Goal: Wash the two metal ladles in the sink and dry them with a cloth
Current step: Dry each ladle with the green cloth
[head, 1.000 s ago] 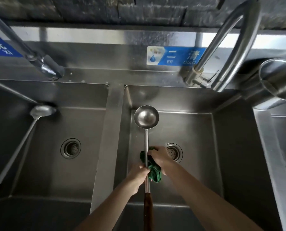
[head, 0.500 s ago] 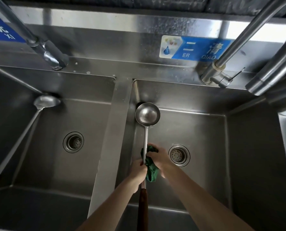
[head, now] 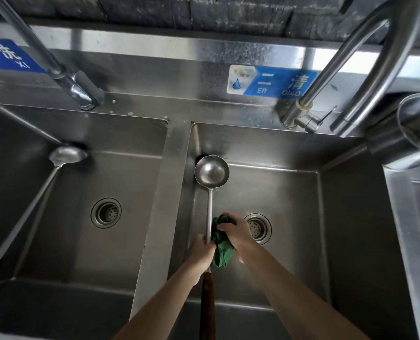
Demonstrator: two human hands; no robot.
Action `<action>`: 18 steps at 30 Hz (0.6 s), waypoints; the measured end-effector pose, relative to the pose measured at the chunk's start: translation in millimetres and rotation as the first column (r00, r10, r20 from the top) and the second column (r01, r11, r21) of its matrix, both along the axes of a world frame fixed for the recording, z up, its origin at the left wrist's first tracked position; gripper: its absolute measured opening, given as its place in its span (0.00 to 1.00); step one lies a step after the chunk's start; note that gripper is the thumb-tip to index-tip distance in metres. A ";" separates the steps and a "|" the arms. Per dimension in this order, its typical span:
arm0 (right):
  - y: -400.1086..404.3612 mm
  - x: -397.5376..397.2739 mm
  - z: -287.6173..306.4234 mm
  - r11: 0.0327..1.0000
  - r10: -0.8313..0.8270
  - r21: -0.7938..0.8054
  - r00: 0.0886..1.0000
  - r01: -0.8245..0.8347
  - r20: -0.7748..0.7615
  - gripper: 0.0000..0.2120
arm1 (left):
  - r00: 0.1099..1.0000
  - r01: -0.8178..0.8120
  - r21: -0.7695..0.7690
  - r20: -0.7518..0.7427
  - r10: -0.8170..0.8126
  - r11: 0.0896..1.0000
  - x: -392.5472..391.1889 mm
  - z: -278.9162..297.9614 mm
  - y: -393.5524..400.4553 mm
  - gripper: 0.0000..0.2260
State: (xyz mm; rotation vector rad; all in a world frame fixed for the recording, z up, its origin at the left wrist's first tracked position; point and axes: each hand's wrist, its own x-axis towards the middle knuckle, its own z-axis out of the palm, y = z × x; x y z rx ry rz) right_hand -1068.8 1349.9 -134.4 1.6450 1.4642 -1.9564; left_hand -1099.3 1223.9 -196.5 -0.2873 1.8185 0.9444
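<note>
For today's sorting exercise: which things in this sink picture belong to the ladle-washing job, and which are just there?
Part of the job:
held ladle, its shaft gripped by the left hand
green cloth, gripped by the right hand
second ladle, leaning in the left basin
right basin

Just there:
two faucets
blue wall labels
drain strainers
metal container at right

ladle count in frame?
2. One ladle is over the right basin, gripped by the left hand while the right hand holds the cloth against it. The other ladle leans in the left basin.
</note>
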 end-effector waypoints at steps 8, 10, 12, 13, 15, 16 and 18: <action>6.9 8.8 58.3 0.997 -0.004 0.083 0.999 0.007 -0.044 0.21 | 0.966 0.224 -0.068 -0.118 -0.231 0.972 -2.1 117.1 11.8 0.29; 7.1 10.8 77.9 0.995 0.008 0.095 0.999 -0.004 -0.051 0.23 | 0.953 0.241 -0.017 -0.185 -0.240 0.970 -3.2 130.9 11.3 0.25; 6.6 13.4 95.7 0.997 0.016 0.079 0.997 -0.010 -0.077 0.23 | 0.949 0.255 0.068 -0.209 -0.236 0.965 -4.5 141.5 11.0 0.22; 5.7 14.3 103.9 0.997 0.024 0.073 0.996 -0.018 -0.090 0.23 | 0.950 0.264 0.124 -0.207 -0.235 0.956 -5.4 145.0 11.3 0.21; 4.1 17.5 119.8 0.998 0.026 0.067 0.992 -0.018 -0.124 0.23 | 0.966 0.225 0.255 -0.187 -0.181 0.940 -4.8 157.4 10.7 0.20; 3.3 18.8 125.3 0.998 0.020 0.063 0.990 -0.012 -0.141 0.24 | 0.979 0.172 0.309 -0.158 -0.128 0.935 -4.8 167.3 10.4 0.20; 1.2 23.0 139.6 0.998 0.025 0.060 0.984 -0.015 -0.175 0.23 | 0.995 0.074 0.393 -0.095 -0.040 0.916 -3.0 185.8 5.9 0.19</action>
